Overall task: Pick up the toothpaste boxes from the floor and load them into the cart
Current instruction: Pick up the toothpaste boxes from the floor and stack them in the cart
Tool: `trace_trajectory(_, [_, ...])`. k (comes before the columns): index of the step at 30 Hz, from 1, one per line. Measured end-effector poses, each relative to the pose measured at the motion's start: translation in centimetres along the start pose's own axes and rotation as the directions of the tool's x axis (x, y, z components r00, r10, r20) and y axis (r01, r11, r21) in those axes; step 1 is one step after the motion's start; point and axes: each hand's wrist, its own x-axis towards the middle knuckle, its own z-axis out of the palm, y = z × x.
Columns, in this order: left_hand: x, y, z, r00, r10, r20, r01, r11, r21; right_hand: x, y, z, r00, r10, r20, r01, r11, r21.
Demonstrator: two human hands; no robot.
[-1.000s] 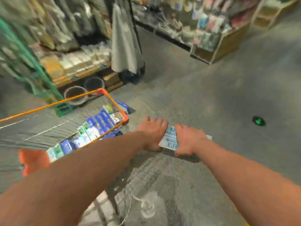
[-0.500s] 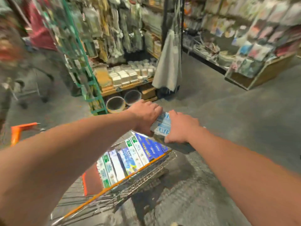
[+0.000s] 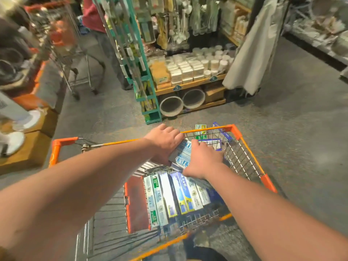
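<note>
A stack of blue-and-white toothpaste boxes (image 3: 181,154) hangs over the wire cart (image 3: 250,153), clamped between both hands. My left hand (image 3: 164,141) grips its left end and my right hand (image 3: 204,159) grips its right end. Below them, several toothpaste boxes (image 3: 177,194) lie side by side in a row on the cart's floor. More toothpaste boxes (image 3: 211,143) lie at the cart's far end. Beyond the front rim, a green box (image 3: 200,128) and a blue box (image 3: 216,125) show on the floor.
A green display rack (image 3: 143,76) and a wooden shelf with white containers (image 3: 190,68) stand just ahead of the cart. A second cart (image 3: 75,63) and a person in a red top (image 3: 94,14) are at the back left. Grey floor (image 3: 301,119) spreads to the right.
Both hands lifted the stack of boxes off the floor and carried it over the cart. The view swung from the floor onto the cart's inside.
</note>
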Motion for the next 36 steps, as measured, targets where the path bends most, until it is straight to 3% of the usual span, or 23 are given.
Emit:
trace_trajectory(8, [1.1,-2.7,10.1,0.975,0.186,0.118,-0.183,0.983,-0.031,3.5,-5.7,8.8,0.971,0.211,0.11,-0.223,0.968,0.114])
trace_trajectory(13, [4.0,-2.9,17.6,0.929,0.362,0.078,-0.362,0.932,-0.019,5.5,-8.5,15.5,0.886,0.443,0.138,-0.462,0.868,0.184])
trace_trajectory(19, [8.9,-1.0,24.4,0.845,0.534,0.014,-0.534,0.845,0.005,7.9,-7.7,21.8,0.805,0.568,0.173,-0.593,0.776,0.212])
trace_trajectory(23, [10.8,1.2,26.5,0.833,0.553,-0.028,-0.553,0.833,0.023,8.8,-6.1,24.6,0.777,0.607,0.169,-0.63,0.754,0.185])
trace_trajectory(29, [11.6,2.1,30.2,0.841,0.537,-0.063,-0.538,0.843,0.002,9.4,-5.6,27.2,0.795,0.593,0.129,-0.606,0.772,0.191])
trace_trajectory(36, [12.4,1.3,34.3,0.757,0.597,-0.267,-0.609,0.792,0.044,9.5,-6.2,28.4,0.827,0.538,0.165,-0.562,0.79,0.244])
